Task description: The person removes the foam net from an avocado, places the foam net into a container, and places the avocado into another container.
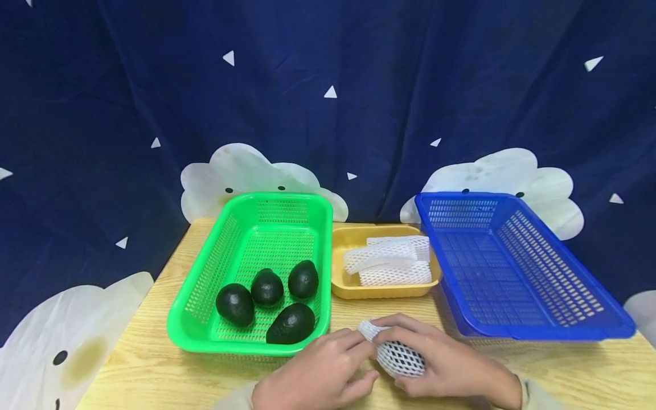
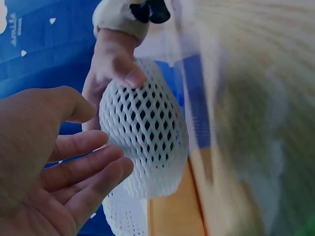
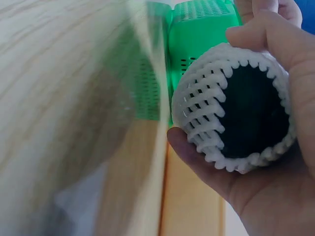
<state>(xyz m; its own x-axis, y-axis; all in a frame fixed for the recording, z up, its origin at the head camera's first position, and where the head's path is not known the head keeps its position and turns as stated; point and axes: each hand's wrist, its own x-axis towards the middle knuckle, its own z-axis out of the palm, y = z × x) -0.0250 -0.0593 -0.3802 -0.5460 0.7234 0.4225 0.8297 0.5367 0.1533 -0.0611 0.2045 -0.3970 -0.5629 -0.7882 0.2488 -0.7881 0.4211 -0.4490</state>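
Low over the front of the table, my right hand [image 1: 443, 359] grips an avocado in a white foam net sleeve [image 1: 400, 360]. The dark avocado end [image 3: 256, 113] shows through the sleeve's open mouth in the right wrist view. Past its far tip, the sleeve narrows and extends as loose netting. My left hand [image 1: 323, 367] is beside that loose end, its fingers relaxed and loosely bent in the left wrist view. Whether its fingertips touch the net I cannot tell. Several bare avocados [image 1: 289, 323] lie in the green basket [image 1: 251, 347] on the left.
A yellow tray [image 1: 348, 291] with several white foam net sleeves [image 1: 394, 276] stands behind my hands, between the green basket and a blue basket [image 1: 543, 331] on the right. Behind the wooden table [image 1: 154, 376] hangs a dark blue curtain [image 1: 328, 131].
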